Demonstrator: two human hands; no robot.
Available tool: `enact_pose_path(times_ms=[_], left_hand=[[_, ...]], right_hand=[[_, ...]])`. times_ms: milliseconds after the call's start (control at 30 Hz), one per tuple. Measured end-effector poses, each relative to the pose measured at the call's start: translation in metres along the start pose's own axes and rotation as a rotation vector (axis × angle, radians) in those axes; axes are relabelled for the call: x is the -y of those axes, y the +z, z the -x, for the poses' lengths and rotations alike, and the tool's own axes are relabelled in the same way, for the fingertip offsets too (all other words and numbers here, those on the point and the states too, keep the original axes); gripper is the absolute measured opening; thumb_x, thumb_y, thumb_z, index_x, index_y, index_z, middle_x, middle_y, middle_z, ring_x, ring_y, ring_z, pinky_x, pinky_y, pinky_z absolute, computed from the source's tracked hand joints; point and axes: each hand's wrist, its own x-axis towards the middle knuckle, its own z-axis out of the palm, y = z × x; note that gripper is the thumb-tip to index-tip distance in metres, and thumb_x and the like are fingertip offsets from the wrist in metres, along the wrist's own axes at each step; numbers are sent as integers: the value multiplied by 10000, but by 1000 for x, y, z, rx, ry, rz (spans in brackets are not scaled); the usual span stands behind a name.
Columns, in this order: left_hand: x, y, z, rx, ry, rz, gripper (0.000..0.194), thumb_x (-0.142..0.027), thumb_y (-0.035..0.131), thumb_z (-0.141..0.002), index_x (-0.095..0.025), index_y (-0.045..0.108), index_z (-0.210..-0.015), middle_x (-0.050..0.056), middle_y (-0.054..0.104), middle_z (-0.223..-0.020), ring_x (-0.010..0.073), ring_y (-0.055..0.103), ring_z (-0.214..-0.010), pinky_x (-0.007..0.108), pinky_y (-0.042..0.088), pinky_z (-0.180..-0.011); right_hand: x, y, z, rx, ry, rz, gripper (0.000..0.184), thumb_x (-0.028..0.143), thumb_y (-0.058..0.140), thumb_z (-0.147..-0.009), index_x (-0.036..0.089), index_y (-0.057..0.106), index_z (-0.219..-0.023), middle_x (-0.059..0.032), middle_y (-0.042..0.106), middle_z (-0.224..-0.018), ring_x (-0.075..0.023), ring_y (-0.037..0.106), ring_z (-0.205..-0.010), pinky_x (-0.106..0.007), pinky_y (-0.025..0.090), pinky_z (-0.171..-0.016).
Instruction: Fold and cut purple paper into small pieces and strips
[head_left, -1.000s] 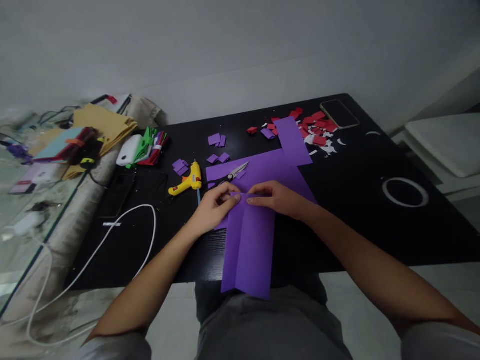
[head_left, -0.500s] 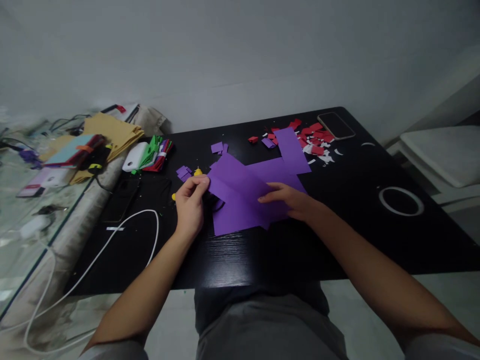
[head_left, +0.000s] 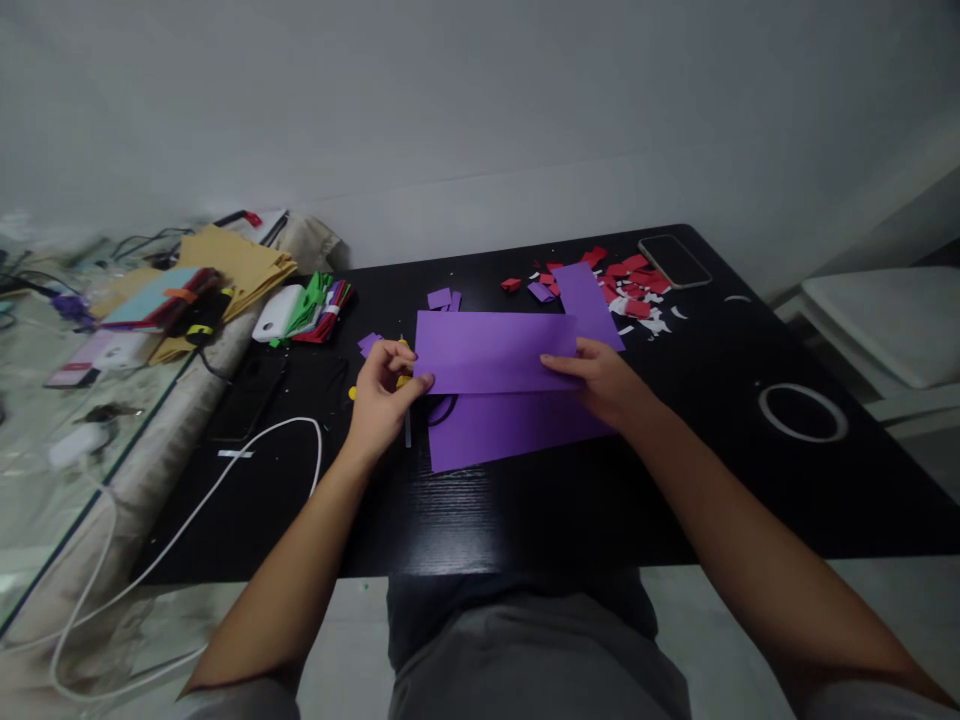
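Between my two hands a sheet of purple paper [head_left: 487, 350] is held up level, its long side running left to right. My left hand [head_left: 384, 395] pinches its left end between thumb and fingers. At the right end my right hand [head_left: 600, 375] grips it, thumb on the near face. Below lies a larger purple sheet [head_left: 502, 435] on the black table, partly covered by the held one. Partly hidden beside my left hand are a dark loop [head_left: 444, 412] and something yellow whose kind I cannot make out.
A purple strip [head_left: 589, 300] and red paper scraps [head_left: 634, 285] lie at the back right, near a phone [head_left: 675, 261]. A white ring [head_left: 802, 412] sits on the right. Small purple pieces [head_left: 444, 299] lie behind the sheet. A white cable [head_left: 285, 425] curves along the left.
The held purple sheet has swung from a slanted position to a level one, stretched between both hands. My right hand has shifted slightly right and up.
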Motion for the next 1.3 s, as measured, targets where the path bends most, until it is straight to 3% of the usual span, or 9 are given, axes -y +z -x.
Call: enact_pose_path(times_ms=[167,267,367,600,800,867,1033,1200,1300], left_hand=[[6,2,0,0,70,-67,301,-305,811,-782,-234,570,-948,-57,553,-705,104,500,-617,228,385,-601],[8,-1,2,-18,163,-207,181,-326,781,-831,-213,681,-932,-6,653,-831,120,536,-681,251,414,-638],[8,-6,3,0,150,-291,149,-328,755,-865,-214,780,-958,12,727,-861,128,557,-668,269,435,-647],[-2,-8,3,-33,96,-201,205,-342,859,-782,-219,842,-944,51,804,-921,144,670,-770,267,512,-722],[-8,-6,3,-46,109,-173,285,-340,939,-661,-221,853,-905,30,776,-808,96,549,-604,231,436,-574],[-7,-7,3,-45,119,-175,290,-340,942,-660,-222,851,-909,29,776,-819,92,533,-596,230,425,-568],[-4,-11,1,-55,140,-190,302,-347,942,-666,-224,847,-925,15,763,-801,74,495,-555,219,384,-529],[-8,-12,-1,-84,122,-184,274,-341,951,-641,-209,850,-860,35,790,-803,108,620,-616,231,499,-591],[-10,-12,-2,-92,89,-160,282,-356,961,-617,-202,851,-826,51,806,-796,149,702,-673,269,581,-671]], right_hand=[[-6,2,1,21,-148,157,416,452,948,-607,223,713,-862,-7,717,-786,-206,668,-794,-357,540,-797],[-6,0,1,-89,-197,393,484,545,908,-657,242,530,-657,45,492,-572,-164,522,-631,-312,439,-622],[-8,-3,-1,-158,-252,528,555,585,853,-721,248,422,-631,56,381,-563,-137,413,-580,-303,340,-574],[-7,1,0,-288,-394,418,454,478,849,-747,268,503,-952,103,425,-550,-105,348,-480,-283,270,-504],[-5,6,2,-288,-619,369,357,341,810,-811,279,467,-891,130,335,-506,-84,274,-433,-251,233,-455],[-5,5,1,-257,-649,415,270,331,796,-826,258,536,-829,108,372,-510,-85,323,-449,-250,279,-464],[-6,-2,-4,-155,-610,488,221,330,900,-698,223,764,-835,-3,714,-765,-139,613,-643,-287,512,-588],[-4,-6,-3,-103,-533,406,306,337,950,-634,228,829,-894,-40,801,-856,-197,744,-771,-379,641,-788],[-1,-7,-1,-128,-520,404,290,319,952,-641,228,839,-893,-44,809,-832,-208,767,-764,-392,659,-802]])
